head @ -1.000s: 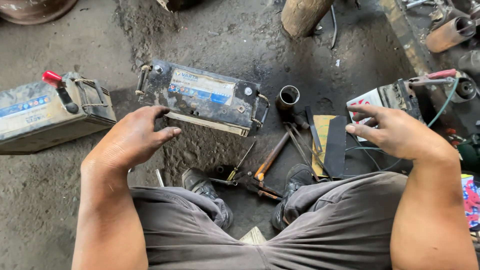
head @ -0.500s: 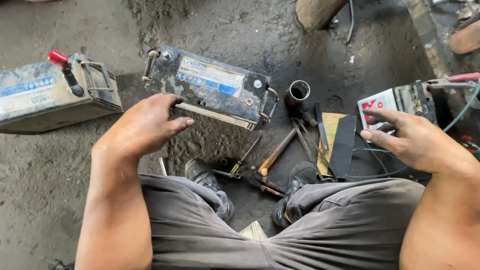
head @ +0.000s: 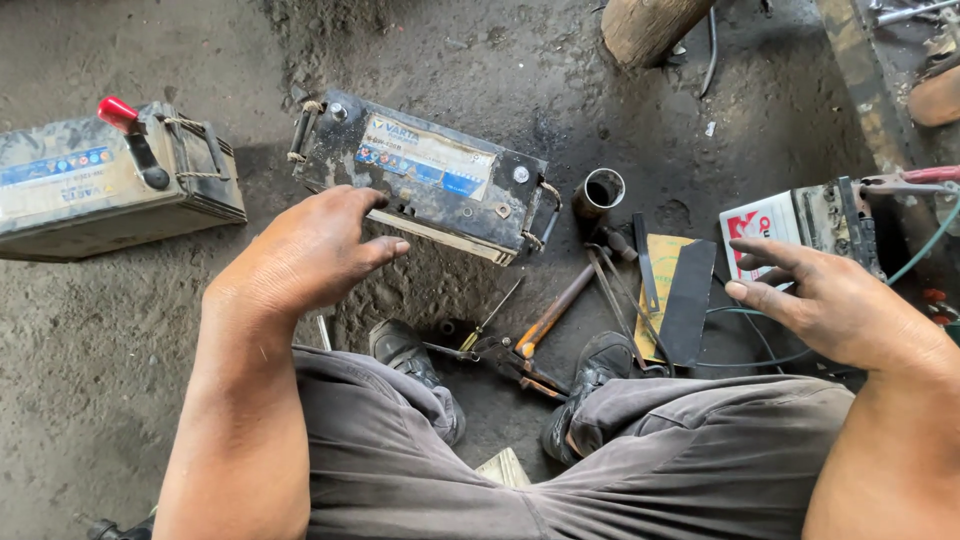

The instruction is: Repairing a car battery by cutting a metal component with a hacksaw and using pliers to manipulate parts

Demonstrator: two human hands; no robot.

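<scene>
My left hand (head: 305,250) hovers with fingers loosely spread, just in front of a dirty black car battery (head: 430,175) lying on the dirt floor; it holds nothing. My right hand (head: 830,300) is also empty, fingers apart, beside a small white-and-red battery (head: 790,220) at the right. Between my shoes lie an orange-handled tool (head: 550,315) and pliers (head: 510,360). A flat dark strip (head: 688,300) rests on a yellow sheet (head: 662,260) near my right hand.
A second grey battery (head: 110,180) with a red-capped clamp (head: 118,110) stands at the left. A short metal pipe piece (head: 598,192) sits by the middle battery. A wooden log (head: 650,25) and cables lie at the back; green wire (head: 925,245) runs right.
My view has drifted so everything sits further right and lower. My right hand has drawn back from the small battery and opened its fingers. My left hand stays near the black battery.
</scene>
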